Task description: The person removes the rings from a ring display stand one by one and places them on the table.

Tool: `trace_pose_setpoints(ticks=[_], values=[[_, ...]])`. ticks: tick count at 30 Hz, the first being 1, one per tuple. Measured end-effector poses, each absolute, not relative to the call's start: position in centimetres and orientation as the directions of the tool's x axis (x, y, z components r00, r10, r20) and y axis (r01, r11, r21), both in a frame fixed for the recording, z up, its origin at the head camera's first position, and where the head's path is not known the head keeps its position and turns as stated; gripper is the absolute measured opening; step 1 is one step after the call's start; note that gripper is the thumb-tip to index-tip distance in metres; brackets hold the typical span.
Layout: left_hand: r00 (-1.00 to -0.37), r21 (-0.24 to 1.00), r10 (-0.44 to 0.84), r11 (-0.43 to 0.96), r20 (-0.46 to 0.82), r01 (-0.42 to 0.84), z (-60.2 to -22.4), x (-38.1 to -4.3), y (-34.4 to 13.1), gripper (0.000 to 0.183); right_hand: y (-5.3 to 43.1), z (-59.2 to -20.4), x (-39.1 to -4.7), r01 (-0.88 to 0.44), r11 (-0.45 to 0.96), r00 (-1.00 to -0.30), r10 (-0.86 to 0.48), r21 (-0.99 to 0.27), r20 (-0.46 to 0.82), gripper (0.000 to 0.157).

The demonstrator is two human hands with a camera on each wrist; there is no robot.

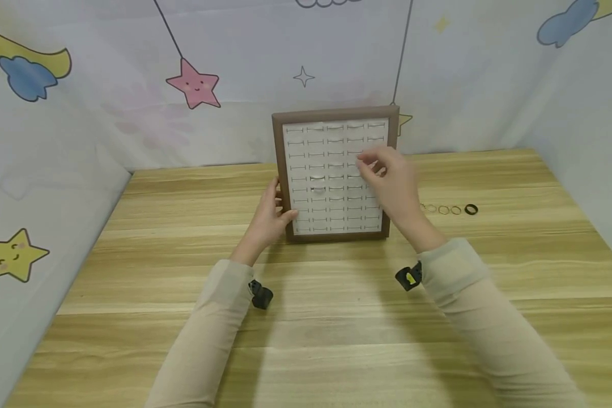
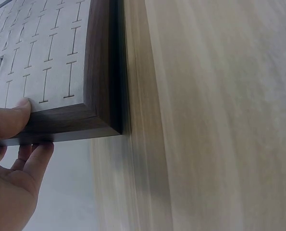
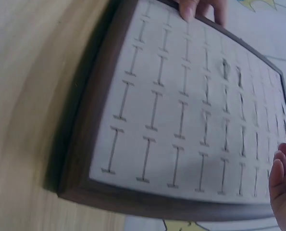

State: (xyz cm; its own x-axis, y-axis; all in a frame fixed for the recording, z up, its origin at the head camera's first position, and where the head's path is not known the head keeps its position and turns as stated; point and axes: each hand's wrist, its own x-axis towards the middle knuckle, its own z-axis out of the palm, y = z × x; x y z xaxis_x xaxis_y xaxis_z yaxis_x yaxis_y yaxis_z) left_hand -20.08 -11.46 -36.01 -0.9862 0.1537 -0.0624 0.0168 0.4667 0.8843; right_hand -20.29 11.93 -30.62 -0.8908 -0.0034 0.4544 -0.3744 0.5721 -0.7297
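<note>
A ring display board with a brown frame stands tilted up on the table, its white face cut with rows of short slots. My left hand grips its left edge, thumb on the front and fingers behind, as the left wrist view also shows. Two rings sit in slots left of the middle. My right hand is before the board's right side, thumb and forefinger tips close together near the face. I cannot tell whether a small ring is between those fingertips.
Right of the board, several thin rings and a thicker black ring lie in a row on the wood-grain table. A pale curtain printed with stars hangs behind the table's back edge.
</note>
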Motion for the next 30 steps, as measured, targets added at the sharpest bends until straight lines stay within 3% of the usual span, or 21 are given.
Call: trace_pose_setpoints(ticks=[11, 30], values=[[-0.987, 0.885, 0.153, 0.464, -0.05, 0.027, -36.1, -20.1, -11.4, 0.081, 8.6, -32.1, -19.6, -0.471, 0.661, -0.867, -0.226, -0.584, 0.444, 0.014], [-0.986, 0.886, 0.166, 0.461, -0.032, 0.049, -36.0, -20.0, -11.5, 0.08, 6.5, -33.6, -19.8, -0.486, 0.724, -0.857, -0.286, -0.489, 0.429, 0.013]])
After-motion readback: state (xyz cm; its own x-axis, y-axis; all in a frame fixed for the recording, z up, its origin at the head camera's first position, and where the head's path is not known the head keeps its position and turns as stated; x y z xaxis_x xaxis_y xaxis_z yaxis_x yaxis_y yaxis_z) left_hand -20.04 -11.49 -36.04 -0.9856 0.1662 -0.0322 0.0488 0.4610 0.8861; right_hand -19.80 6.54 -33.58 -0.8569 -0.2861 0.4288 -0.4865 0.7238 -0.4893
